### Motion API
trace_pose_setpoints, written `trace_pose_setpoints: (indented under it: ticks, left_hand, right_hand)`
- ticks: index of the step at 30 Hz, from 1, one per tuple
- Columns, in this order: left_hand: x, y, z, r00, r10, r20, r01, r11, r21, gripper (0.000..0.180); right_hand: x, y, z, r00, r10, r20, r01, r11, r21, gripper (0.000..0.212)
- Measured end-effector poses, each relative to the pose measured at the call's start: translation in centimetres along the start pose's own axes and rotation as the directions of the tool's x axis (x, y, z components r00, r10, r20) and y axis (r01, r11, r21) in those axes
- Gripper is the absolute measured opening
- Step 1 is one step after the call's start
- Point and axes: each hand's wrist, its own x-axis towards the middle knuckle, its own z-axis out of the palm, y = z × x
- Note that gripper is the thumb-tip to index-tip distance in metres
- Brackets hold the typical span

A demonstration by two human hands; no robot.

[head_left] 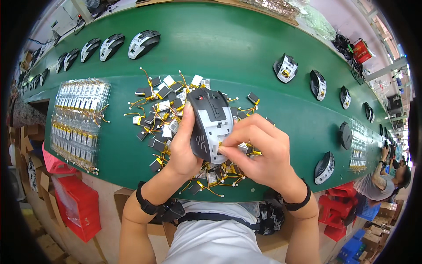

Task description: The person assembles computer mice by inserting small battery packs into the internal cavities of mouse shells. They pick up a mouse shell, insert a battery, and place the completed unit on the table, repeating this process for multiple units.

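My left hand [182,147] grips a black-and-white computer mouse shell [212,115] by its left side, the thumb along its edge. The shell is tilted up above a loose heap of small batteries [169,81], silver and black, with yellow tape and thin wires ending in white plugs. My right hand [263,147] is closed in a pinch at the white lower part of the shell. A bit of yellow shows at those fingertips, but what they hold is mostly hidden. Part of the heap lies behind the shell and both hands.
Batteries in rows fill a clear plastic tray [81,115] at the left; another tray [358,143] lies far right. Several mouse shells [145,44] line the green table [211,39] on both sides. Red stools [78,207] stand below. A person [381,181] sits far right.
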Motion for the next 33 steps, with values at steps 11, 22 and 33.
trace_pose_setpoints:
  ticks: [11,22,33]
  left_hand:
    - [0.4,0.6,0.6,0.997,-0.066,-0.031,0.067,0.997,0.027,0.064]
    - [-0.2,0.6,-0.1,0.969,0.236,0.072,-0.237,0.972,0.0,0.07]
    - [-0.2,1.4,0.6,0.978,0.195,-0.072,-0.197,0.98,-0.016,0.066]
  right_hand:
    - [-0.7,0.0,-1.2,0.931,-0.354,0.087,0.361,0.864,-0.35,0.027]
    - [-1.1,-1.2,4.1,0.915,-0.2,-0.35,0.143,0.973,-0.183,0.023]
    - [-0.8,-1.6,4.7,0.913,-0.203,-0.354,0.144,0.972,-0.186,0.023]
